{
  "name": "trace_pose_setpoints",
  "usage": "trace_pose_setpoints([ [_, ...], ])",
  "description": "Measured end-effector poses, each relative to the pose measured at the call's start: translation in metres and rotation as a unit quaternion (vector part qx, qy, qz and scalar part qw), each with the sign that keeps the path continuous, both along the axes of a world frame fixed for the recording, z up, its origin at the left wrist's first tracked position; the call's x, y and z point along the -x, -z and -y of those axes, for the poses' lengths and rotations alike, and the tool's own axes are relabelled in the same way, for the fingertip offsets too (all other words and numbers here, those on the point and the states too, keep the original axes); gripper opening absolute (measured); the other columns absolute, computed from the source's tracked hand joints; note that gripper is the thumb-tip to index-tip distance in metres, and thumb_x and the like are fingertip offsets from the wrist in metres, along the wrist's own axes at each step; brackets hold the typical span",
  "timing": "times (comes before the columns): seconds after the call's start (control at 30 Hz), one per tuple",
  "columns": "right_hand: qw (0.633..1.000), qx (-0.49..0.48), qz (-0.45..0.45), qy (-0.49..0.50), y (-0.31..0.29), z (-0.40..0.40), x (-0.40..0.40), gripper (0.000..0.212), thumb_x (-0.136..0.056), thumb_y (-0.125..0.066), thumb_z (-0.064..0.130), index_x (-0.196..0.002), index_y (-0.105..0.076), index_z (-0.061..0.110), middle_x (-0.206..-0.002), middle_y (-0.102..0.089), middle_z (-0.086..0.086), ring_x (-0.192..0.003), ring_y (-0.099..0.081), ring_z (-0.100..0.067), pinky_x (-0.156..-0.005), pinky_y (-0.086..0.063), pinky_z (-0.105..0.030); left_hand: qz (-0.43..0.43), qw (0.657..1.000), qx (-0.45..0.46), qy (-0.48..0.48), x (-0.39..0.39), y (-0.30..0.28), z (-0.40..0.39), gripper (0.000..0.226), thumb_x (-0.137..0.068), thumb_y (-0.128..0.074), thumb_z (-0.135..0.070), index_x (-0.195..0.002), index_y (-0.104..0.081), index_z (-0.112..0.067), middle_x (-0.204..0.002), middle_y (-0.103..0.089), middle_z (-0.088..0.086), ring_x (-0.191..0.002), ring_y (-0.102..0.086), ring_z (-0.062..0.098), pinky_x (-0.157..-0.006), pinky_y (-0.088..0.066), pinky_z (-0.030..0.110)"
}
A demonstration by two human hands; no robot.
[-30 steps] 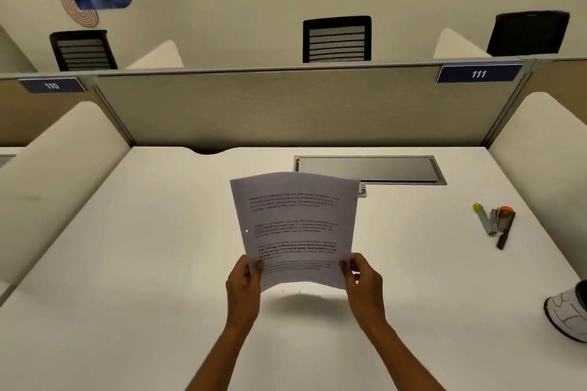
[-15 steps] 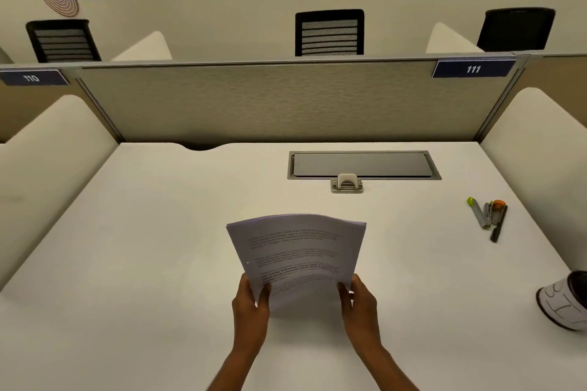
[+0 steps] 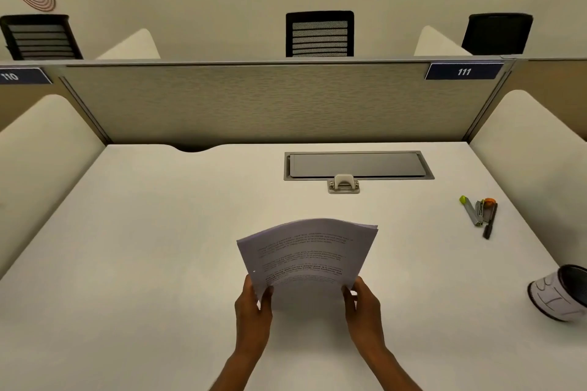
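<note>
Currently pinched at its seven o'clock corner by the left hand (image 3: 252, 311): thin stack of white printed paper sheets (image 3: 306, 257), bowed over the middle of the white desk (image 3: 158, 263). Pinched at five o'clock by the right hand (image 3: 363, 305). Likely light, floppy, apt to slide apart; best held by both lower corners.

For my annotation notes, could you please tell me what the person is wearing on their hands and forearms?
Nothing visible. The left hand and right hand show no gloves or rings, and both forearms are uncovered down to the frame's bottom edge: no sleeves, watch or bracelet in view.
</note>
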State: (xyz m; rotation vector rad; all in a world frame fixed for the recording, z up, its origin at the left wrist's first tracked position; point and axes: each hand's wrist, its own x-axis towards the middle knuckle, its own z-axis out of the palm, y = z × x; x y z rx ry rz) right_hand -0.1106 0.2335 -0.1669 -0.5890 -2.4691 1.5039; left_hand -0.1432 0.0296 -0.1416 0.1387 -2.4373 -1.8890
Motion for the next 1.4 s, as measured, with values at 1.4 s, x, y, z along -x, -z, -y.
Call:
trace_pose_setpoints([
  [1.4,0.984,0.122,0.131,-0.017,-0.011,-0.018,0.019,0.038,-0.093,-0.058,0.008,-0.13,-0.06,0.015,-0.096,-0.064,-0.005,-0.065,-0.071,-0.024,-0.05,-0.057,-0.023,0.164,0.984,-0.062,-0.011,0.036,0.014,0.036,0.009,-0.094,-0.059,-0.006,-0.098,-0.065,-0.011,-0.099,-0.076,0.008,-0.087,-0.073,0.029,-0.083,-0.058,0.048],
])
